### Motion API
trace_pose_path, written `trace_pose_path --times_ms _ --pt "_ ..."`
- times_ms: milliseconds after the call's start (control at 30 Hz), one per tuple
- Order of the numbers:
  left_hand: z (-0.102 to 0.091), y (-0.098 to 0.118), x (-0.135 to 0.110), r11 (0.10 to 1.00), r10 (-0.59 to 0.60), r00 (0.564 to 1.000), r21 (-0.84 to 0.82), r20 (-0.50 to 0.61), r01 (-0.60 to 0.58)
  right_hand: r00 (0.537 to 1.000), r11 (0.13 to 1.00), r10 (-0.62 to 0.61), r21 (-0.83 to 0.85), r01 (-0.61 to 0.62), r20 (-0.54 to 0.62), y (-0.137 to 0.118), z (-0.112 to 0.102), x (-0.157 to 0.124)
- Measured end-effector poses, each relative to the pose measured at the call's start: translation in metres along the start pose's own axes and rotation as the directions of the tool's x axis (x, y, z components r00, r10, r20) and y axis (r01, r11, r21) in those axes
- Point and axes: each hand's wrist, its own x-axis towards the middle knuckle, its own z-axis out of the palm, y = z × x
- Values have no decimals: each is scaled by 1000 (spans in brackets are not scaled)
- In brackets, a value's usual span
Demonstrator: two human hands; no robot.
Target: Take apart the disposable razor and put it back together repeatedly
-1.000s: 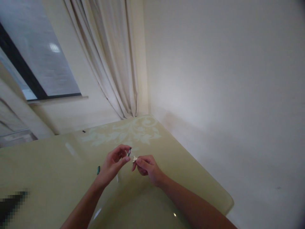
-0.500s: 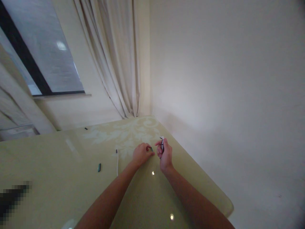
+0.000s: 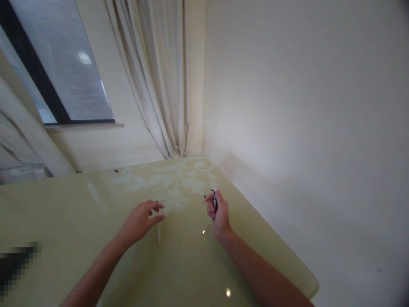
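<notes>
My right hand is closed around a small dark object with a pale tip, held upright just above the glossy yellow-green table. A tiny dark piece lies on the table just left of that hand. My left hand hovers further left with nothing in it. Its thumb and forefinger are curved and apart, over the upper end of a thin white cord that lies on the table.
The table fills the corner of a room, with a white wall on the right and a pale curtain and a window behind. Another tiny dark bit lies near the far edge. A pixelated dark patch sits at the lower left.
My left hand let go of the tiny dark piece beside my right hand and moved left to the white cord. My right hand has stayed put, gripping its object.
</notes>
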Motion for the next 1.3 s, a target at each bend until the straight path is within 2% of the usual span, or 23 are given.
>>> trace_pose_path --times_ms 100,167,267,367,467,600,700,767,867,1000,1100,1167,1200,1233,1300 --pt "-36 -47 -22 989 -140 990 44 17 139 996 998 64 -32 -62 62 9 9 -11" --pt "-47 -64 -29 980 -200 979 26 43 199 988 993 106 -60 -100 110 14 14 -19" --pt "-47 -73 -31 978 -207 976 -24 71 209 974 987 146 -93 -132 171 18 16 -29" --pt "-43 -71 -28 980 -190 979 -49 68 194 959 981 163 -140 -133 232 17 15 -35" --pt "-43 -56 -26 986 -143 987 -71 67 148 944 968 185 -215 -128 273 15 13 -37" --pt "-38 -4 -27 973 56 997 -226 49 -44 922 940 244 -306 -149 302 11 16 -42" --pt "-25 39 -30 902 241 970 -372 18 -218 885 931 311 -299 -211 346 8 18 -46" --pt "-15 57 -33 857 320 947 -432 20 -280 853 929 350 -261 -262 388 5 19 -49" --pt "-4 67 -36 817 365 931 -488 24 -308 824 930 366 -204 -306 432 5 17 -50" --pt "1 66 -39 807 342 940 -515 5 -291 827 935 353 -172 -309 437 8 16 -50" --pt "0 67 -38 817 244 970 -538 -4 -207 862 949 294 -233 -212 413 6 17 -49" --pt "-1 70 -37 829 131 991 -552 29 -93 902 944 150 -330 -9 404 1 18 -49" --pt "-1 71 -37 835 80 995 -550 62 -33 909 914 51 -386 124 413 -2 18 -49" --pt "-2 73 -37 839 43 994 -544 99 18 900 863 -48 -436 256 433 -4 18 -50" --pt "-1 77 -37 840 14 984 -536 178 85 847 738 -195 -495 458 494 -7 16 -51"
